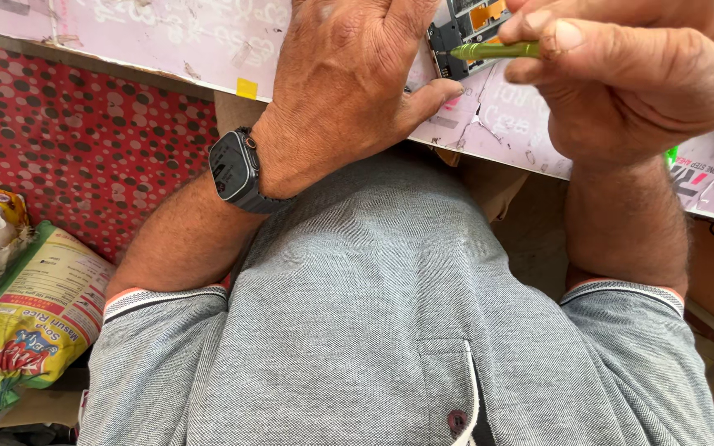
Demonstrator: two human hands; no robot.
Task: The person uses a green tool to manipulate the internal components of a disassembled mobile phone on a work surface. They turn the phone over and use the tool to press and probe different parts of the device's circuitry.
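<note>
Head view: green screwdriver [496, 50] pinched in right hand [630, 74] between thumb and fingers, lying level, tip pointing left onto opened phone [466, 25]. Left hand [349, 83] pressed flat, fingers closed, steadying phone on pink worktop [167, 37].

Red dotted floor covering [84, 132] below a pinkish, perhaps paper-covered, table [175, 37].

Small repair stall or workshop: opened phone with exposed circuit board [466, 26] on worn pink paper-covered counter [175, 37]; red dotted sheet [76, 140] below; printed rice sack [39, 318] stuffed with clutter on floor.
</note>
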